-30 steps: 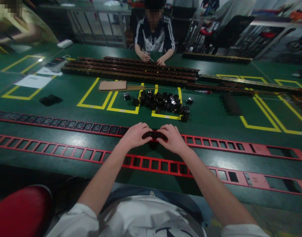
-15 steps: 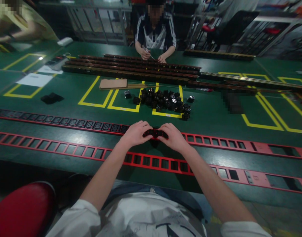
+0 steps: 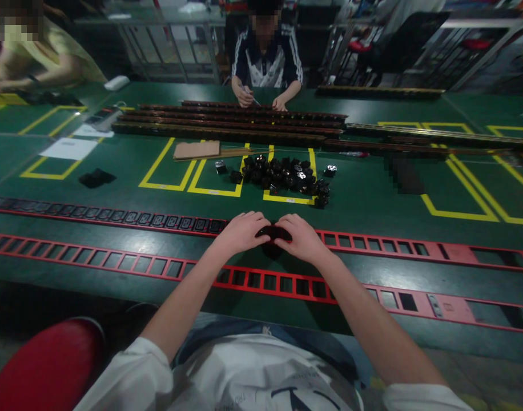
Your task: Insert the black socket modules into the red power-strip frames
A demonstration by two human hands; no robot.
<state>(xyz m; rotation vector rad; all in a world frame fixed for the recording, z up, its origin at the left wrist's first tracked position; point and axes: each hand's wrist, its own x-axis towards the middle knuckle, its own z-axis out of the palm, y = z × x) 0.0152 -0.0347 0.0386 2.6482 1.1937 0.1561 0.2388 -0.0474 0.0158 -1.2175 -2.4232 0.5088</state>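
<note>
Black pieces [image 3: 275, 233] gripped by left hand [image 3: 244, 233] and right hand [image 3: 299, 235], both curled, over red frame [image 3: 456, 255]; dark pile [image 3: 279, 174] beyond

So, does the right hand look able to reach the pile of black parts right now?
Probably yes: the pile of black parts lies just beyond the right hand, with green tabletop showing between them. However, that hand seems to hold a dark piece, so it may not be free.
</note>
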